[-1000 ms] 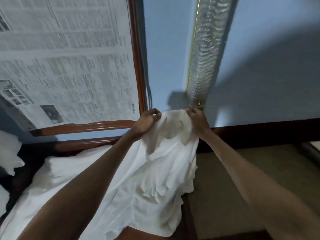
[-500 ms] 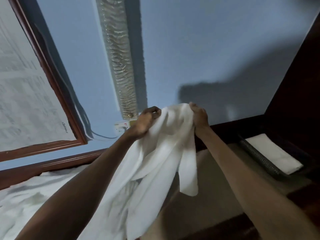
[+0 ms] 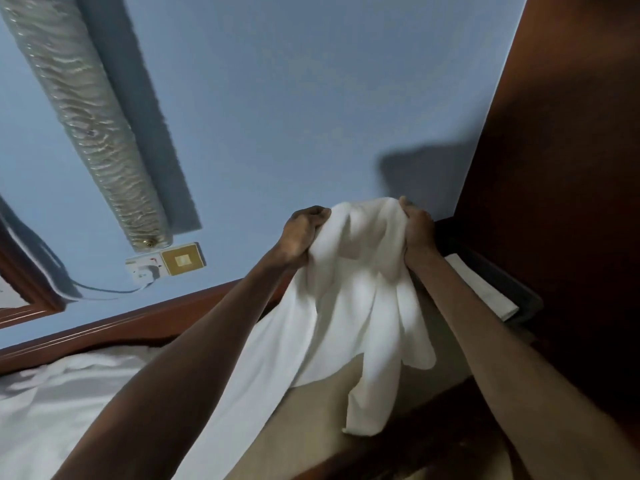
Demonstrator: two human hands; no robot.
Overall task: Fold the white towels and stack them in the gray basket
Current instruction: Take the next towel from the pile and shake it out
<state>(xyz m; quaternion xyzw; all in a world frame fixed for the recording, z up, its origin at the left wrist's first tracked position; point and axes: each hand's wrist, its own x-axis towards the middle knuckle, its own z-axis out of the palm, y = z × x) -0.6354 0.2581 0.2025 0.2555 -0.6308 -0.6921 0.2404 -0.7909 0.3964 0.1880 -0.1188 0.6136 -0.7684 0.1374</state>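
A white towel (image 3: 349, 306) hangs bunched in front of me, held up by its top edge. My left hand (image 3: 301, 233) grips the towel's upper left part, and my right hand (image 3: 417, 230) grips its upper right part, about a hand's width away. The towel's lower folds drape down over the bed edge and the beige floor. At the right, the dark gray basket (image 3: 516, 285) stands low against a wooden panel, with a folded white towel (image 3: 481, 289) lying flat inside it.
White bedding (image 3: 52, 403) covers the bed at lower left, bounded by a reddish wooden frame (image 3: 138, 323). A wall socket (image 3: 166, 263) with a cable and a silvery duct (image 3: 93, 126) sit on the blue wall. A dark wooden panel (image 3: 571, 168) fills the right.
My view has swung to the right, so the window has left the frame and the basket is nearer. Both hands have carried the raised towel to the right, off the bed.
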